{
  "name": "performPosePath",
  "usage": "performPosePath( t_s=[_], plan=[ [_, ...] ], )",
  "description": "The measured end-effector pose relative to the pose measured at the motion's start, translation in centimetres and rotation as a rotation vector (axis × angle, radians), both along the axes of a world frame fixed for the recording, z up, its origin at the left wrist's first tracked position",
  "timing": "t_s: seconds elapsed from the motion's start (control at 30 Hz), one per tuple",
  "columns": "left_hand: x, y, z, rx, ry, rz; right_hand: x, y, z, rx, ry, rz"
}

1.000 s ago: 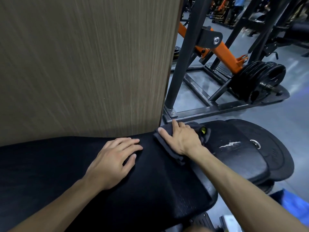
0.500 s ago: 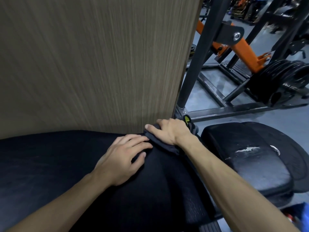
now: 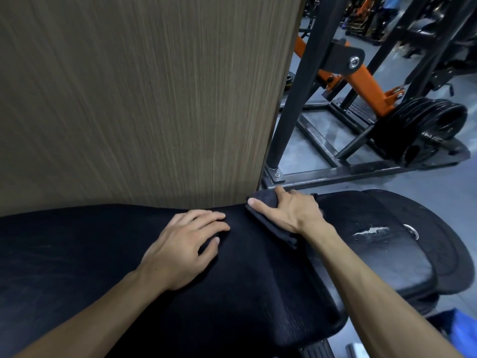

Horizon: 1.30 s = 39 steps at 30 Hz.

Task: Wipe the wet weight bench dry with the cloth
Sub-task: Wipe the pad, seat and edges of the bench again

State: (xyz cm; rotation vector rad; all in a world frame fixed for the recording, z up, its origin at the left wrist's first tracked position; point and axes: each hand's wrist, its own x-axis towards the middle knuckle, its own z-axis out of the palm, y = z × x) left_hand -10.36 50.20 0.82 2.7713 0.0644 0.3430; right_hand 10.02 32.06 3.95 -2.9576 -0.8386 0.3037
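Note:
The black padded weight bench (image 3: 77, 267) runs across the lower part of the head view, its long back pad ending at the right. A folded dark grey cloth (image 3: 273, 223) lies on the pad's far right edge, next to the wooden wall. My right hand (image 3: 289, 211) presses flat on the cloth, fingers spread toward the wall. My left hand (image 3: 185, 249) rests palm down on the bare pad just left of the cloth, fingers apart, holding nothing. The separate seat pad (image 3: 387, 254) to the right has a torn white patch.
A brown wood-grain wall panel (image 3: 142, 99) stands right behind the bench. A black and orange steel machine frame (image 3: 317, 161) with stacked weight plates (image 3: 423, 125) sits on the grey floor at the right. Something blue (image 3: 464, 329) lies at the lower right.
My right hand and the cloth slid left along the far edge half a second ago and have come back slightly right. My left hand stays flat on the pad.

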Motion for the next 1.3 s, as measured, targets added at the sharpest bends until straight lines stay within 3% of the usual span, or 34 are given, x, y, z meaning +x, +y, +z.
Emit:
performPosePath(
  t_s=[0.23, 0.33, 0.47, 0.57, 0.7, 0.87, 1.0, 1.13, 1.3],
  plan=[
    [0.1, 0.0, -0.3, 0.027, 0.005, 0.003, 1.6, 3.6, 1.0, -0.061, 0.177, 0.044],
    [0.1, 0.0, -0.2, 0.032, 0.007, 0.005, -0.3, 7.8, 1.2, -0.111, 0.183, 0.183],
    [0.1, 0.0, 0.1, 0.028, 0.012, -0.006, -3.2, 9.8, 0.7, -0.001, 0.153, 0.364],
    [0.0, 0.2, -0.1, 0.002, 0.0, -0.008, -0.9, 6.4, 0.5, 0.03, 0.099, 0.296],
    [-0.3, 0.2, -0.4, -0.002, -0.002, -0.004, 2.1, 1.2, 0.5, 0.095, 0.192, 0.123],
    [-0.6, -0.4, 0.1, 0.104, -0.043, 0.092, -1.0, 4.2, 0.4, -0.084, -0.045, 0.189],
    [-0.9, -0.6, 1.5, 0.196, 0.057, 0.061, -4.6, 7.0, 0.3, -0.033, -0.091, 0.354],
    [-6.3, 2.2, 2.5, 0.223, 0.132, 0.086, -3.4, 2.9, 0.6, 0.045, -0.074, 0.277],
    [-19.3, 8.8, 1.4, 0.183, 0.131, 0.384, -2.2, -0.2, 0.7, 0.03, -0.049, 0.061]
  ],
)
